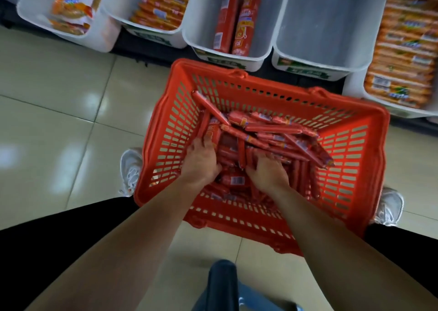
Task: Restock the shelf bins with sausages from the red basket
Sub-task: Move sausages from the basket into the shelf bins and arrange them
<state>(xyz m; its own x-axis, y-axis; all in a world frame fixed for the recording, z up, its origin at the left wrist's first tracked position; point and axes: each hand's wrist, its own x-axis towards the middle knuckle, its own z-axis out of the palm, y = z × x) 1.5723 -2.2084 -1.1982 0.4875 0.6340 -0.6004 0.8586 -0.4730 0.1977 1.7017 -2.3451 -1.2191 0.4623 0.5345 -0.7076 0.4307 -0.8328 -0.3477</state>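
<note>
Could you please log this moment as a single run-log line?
stage: gathering stock | left hand: grips sausages in red basket | right hand: curled into sausages | white bin ahead: holds two large sausages

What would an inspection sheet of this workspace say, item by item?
Surface: tiled floor, glossy.
Job's things: red basket on the floor holds many sausages; white bin holds two large sausages; neighbouring bin empty.
Clutter: dark blue object at bottom edge, unidentified.
Hands: left hand and right hand both among the sausages; grip hidden.
Cables: nothing seen.
Surroundings: further bins with orange packets; white shoes beside basket.
</note>
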